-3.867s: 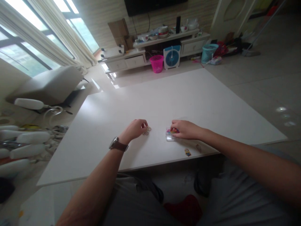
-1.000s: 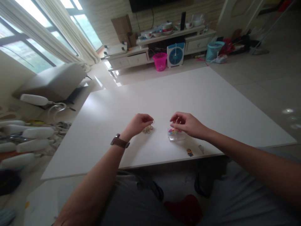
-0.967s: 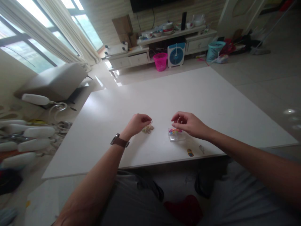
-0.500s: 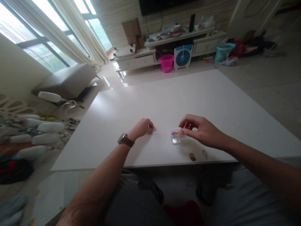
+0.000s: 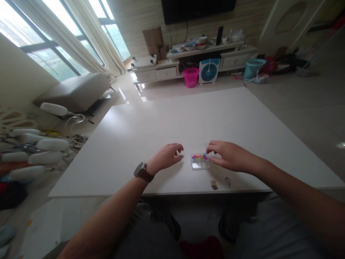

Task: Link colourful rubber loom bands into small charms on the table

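A small clear box (image 5: 199, 166) with colourful beads (image 5: 199, 157) in its far part lies on the white table (image 5: 172, 118). My right hand (image 5: 225, 154) is at the box's right side, thumb and fingers apart, with nothing visible between them. Left of the box, my left hand (image 5: 169, 155) hovers over the table with its fingers curved and apart, holding nothing that shows. Near the front edge lie a small yellow and blue cartoon figure (image 5: 214, 185) and a small pale piece (image 5: 228, 182).
Beyond the table stand a pink basket (image 5: 191, 77), a blue and white fan (image 5: 209, 71) and a low cabinet (image 5: 167, 73) with dishes. White lamp arms (image 5: 54, 144) are at the left. My legs are below the front edge.
My left hand has opened and moved slightly right; the small ring-like item at its fingertips no longer shows. My right hand's thumb has moved from over the beads to the box's right side.
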A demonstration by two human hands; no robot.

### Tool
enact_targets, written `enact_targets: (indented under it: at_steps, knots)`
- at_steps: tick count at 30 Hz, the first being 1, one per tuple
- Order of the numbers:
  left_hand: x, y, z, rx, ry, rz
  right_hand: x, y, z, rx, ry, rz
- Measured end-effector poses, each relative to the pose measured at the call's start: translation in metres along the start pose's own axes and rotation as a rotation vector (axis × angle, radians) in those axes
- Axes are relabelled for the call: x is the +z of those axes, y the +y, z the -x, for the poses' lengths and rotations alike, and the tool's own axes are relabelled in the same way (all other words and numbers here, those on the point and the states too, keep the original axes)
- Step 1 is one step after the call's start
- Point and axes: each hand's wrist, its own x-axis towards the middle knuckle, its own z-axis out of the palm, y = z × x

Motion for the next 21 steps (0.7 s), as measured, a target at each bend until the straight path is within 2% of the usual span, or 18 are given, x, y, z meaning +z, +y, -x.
enact_targets:
  at_steps: [4,6,11,17,21]
  knots:
    - [0.020,0.017,-0.001,0.089,-0.044,-0.012,0.008,0.002,-0.003,0.005,-0.207,0.035]
    - [0.025,0.021,-0.003,0.122,-0.053,-0.017,0.008,-0.001,-0.004,0.009,-0.241,0.036]
    - [0.029,0.023,-0.003,0.186,-0.066,-0.029,0.008,-0.001,-0.002,0.012,-0.205,0.037]
    - [0.029,0.031,-0.003,0.152,-0.095,-0.074,0.017,0.006,-0.002,-0.062,-0.159,-0.014]
    - [0.031,0.035,-0.005,0.152,-0.088,-0.081,0.024,0.007,-0.004,-0.095,-0.182,-0.004]
